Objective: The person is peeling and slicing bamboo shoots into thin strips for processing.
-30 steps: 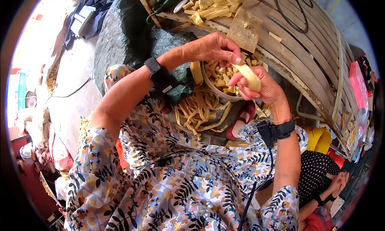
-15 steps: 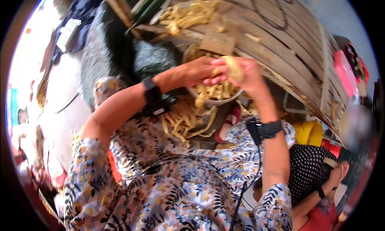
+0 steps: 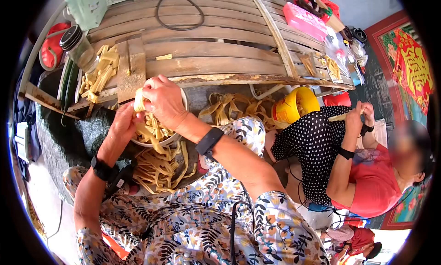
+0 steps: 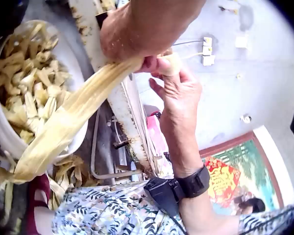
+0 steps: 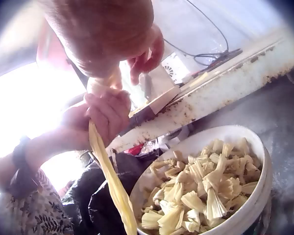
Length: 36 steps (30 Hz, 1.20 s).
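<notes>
Both hands meet over a white bucket [image 3: 184,102]. My left hand [image 3: 123,120] grips a pale yellow strip [image 3: 139,101], and its loose end [image 4: 63,125] hangs past the bucket in the left wrist view. My right hand [image 3: 163,102] pinches the folded upper part of that strip, its fingers bent around it. In the right wrist view, my left hand [image 5: 108,112] curls round the strip [image 5: 110,176] below my right hand [image 5: 105,36]. Knotted yellow pieces [image 5: 196,188] fill much of the bucket.
Long strips [image 3: 161,168] lie on the ground below the bucket. A slatted bench [image 3: 211,56] holds a jar [image 3: 80,49], a board [image 3: 131,69] and more strips [image 3: 101,72]. At the right are a yellow bucket [image 3: 296,104] and a seated person [image 3: 367,173].
The head view has swung right, bringing the seated person further in. My right hand has moved over the top of the strip, and my left hand now holds it lower, beside the bucket's rim.
</notes>
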Motion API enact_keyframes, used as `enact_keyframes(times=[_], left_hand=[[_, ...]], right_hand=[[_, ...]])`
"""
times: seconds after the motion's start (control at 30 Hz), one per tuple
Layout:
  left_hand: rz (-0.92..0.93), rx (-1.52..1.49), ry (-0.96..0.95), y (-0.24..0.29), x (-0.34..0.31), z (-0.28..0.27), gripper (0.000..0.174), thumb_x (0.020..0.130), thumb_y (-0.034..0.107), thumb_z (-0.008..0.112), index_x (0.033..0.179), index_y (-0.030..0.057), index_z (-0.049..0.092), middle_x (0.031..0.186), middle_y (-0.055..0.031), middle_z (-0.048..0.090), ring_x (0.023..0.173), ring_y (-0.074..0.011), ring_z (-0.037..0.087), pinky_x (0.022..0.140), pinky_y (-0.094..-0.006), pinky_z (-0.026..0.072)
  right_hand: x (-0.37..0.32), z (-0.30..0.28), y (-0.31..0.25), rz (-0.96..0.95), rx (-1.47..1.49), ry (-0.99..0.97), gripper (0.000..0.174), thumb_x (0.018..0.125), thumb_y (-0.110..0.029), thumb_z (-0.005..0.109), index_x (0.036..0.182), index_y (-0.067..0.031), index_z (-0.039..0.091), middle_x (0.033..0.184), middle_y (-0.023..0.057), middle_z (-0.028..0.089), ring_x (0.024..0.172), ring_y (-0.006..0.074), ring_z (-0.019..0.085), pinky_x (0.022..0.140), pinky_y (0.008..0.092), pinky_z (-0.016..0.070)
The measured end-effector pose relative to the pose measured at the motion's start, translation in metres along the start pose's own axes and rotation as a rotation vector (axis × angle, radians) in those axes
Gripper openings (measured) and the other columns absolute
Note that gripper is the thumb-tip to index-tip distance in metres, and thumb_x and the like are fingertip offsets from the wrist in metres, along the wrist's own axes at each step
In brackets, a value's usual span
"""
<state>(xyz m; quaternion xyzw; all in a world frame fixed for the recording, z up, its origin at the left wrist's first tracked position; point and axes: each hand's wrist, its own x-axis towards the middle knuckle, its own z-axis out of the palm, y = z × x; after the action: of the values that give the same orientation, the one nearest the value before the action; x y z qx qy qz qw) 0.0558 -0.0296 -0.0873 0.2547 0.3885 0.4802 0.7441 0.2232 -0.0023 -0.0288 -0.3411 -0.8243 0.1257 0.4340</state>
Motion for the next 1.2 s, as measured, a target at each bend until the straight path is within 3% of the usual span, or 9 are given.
enact_keyframes(times=[0.07,0.17,0.3,0.5,0.6,0.8,0.9,1.03,1.2], left_hand=[[0.143,0.112,0.177,0.004,-0.003,0.008,0.016,0.088,0.013,0.049,0.096,-0.0002,0.054,0.075,0.0007,0.054,0.057,-0.0044,0.046,0.049,-0.0147,0.0380],[0.393,0.425,0.299,0.016,-0.014,0.021,0.019,0.088,0.016,0.050,0.100,0.0018,0.057,0.080,-0.0001,0.059,0.058,-0.0056,0.051,0.053,-0.0171,0.0430],[0.323,0.605,0.199,0.028,-0.030,0.032,0.019,0.089,0.016,0.050,0.093,-0.0007,0.058,0.073,-0.0022,0.059,0.055,-0.0060,0.053,0.052,-0.0172,0.0424],[0.438,0.873,0.132,0.016,-0.034,0.039,0.016,0.085,0.010,0.051,0.096,-0.0006,0.046,0.069,-0.0070,0.059,0.055,-0.0091,0.057,0.046,-0.0201,0.0438],[0.446,0.939,0.129,0.012,-0.030,0.031,0.018,0.083,0.001,0.045,0.100,0.0020,0.041,0.070,-0.0088,0.060,0.054,-0.0087,0.056,0.043,-0.0208,0.0454],[0.227,0.510,0.245,0.024,-0.031,0.036,0.021,0.083,0.006,0.045,0.103,0.0040,0.047,0.076,-0.0023,0.055,0.060,-0.0063,0.052,0.044,-0.0197,0.0428],[0.075,0.201,0.133,0.029,-0.027,0.021,0.026,0.087,0.020,0.048,0.105,0.0018,0.050,0.077,-0.0009,0.053,0.057,-0.0043,0.044,0.049,-0.0171,0.0358],[0.157,0.037,-0.090,0.040,-0.034,0.035,0.024,0.087,0.022,0.053,0.098,0.0010,0.055,0.072,0.0012,0.050,0.055,-0.0027,0.040,0.048,-0.0161,0.0325],[0.314,0.605,-0.042,0.034,-0.033,0.020,0.017,0.088,0.015,0.053,0.092,-0.0004,0.058,0.062,0.0047,0.046,0.052,-0.0015,0.039,0.046,-0.0158,0.0329]], right_hand=[[-0.002,0.005,-0.002,0.059,-0.035,0.093,0.010,0.064,-0.016,0.064,0.069,-0.0078,0.060,0.068,0.0100,0.055,0.067,0.0274,0.054,0.059,0.0383,0.0421],[0.003,0.003,-0.004,0.343,0.088,-0.185,0.012,0.065,-0.016,0.063,0.066,-0.0040,0.059,0.062,0.0148,0.055,0.062,0.0310,0.055,0.056,0.0410,0.0413],[0.009,-0.003,-0.005,0.514,0.258,-0.368,0.013,0.066,-0.015,0.063,0.062,-0.0027,0.061,0.059,0.0188,0.054,0.057,0.0346,0.055,0.052,0.0435,0.0409],[-0.011,0.030,0.004,0.456,0.073,-0.359,0.009,0.063,-0.012,0.063,0.064,-0.0032,0.062,0.064,0.0152,0.058,0.060,0.0309,0.056,0.056,0.0401,0.0441],[-0.019,0.036,0.002,0.179,-0.050,-0.216,0.007,0.061,-0.009,0.062,0.066,-0.0040,0.063,0.073,0.0104,0.059,0.071,0.0281,0.055,0.063,0.0382,0.0455],[-0.010,0.029,-0.009,0.059,0.240,0.021,0.004,0.063,-0.005,0.061,0.065,-0.0008,0.060,0.085,0.0071,0.059,0.076,0.0251,0.055,0.066,0.0336,0.0456],[0.005,0.011,-0.011,0.218,0.516,-0.064,0.010,0.074,-0.005,0.059,0.081,-0.0001,0.064,0.099,0.0068,0.058,0.085,0.0148,0.055,0.073,0.0258,0.0443],[0.023,-0.007,0.007,0.763,1.117,0.114,0.011,0.076,-0.006,0.061,0.081,0.0039,0.064,0.099,0.0057,0.059,0.081,0.0110,0.057,0.074,0.0250,0.0482],[0.016,0.001,0.006,0.730,0.797,-0.114,0.015,0.078,-0.010,0.064,0.084,0.0030,0.064,0.074,0.0003,0.060,0.067,0.0071,0.054,0.060,0.0194,0.0452]])
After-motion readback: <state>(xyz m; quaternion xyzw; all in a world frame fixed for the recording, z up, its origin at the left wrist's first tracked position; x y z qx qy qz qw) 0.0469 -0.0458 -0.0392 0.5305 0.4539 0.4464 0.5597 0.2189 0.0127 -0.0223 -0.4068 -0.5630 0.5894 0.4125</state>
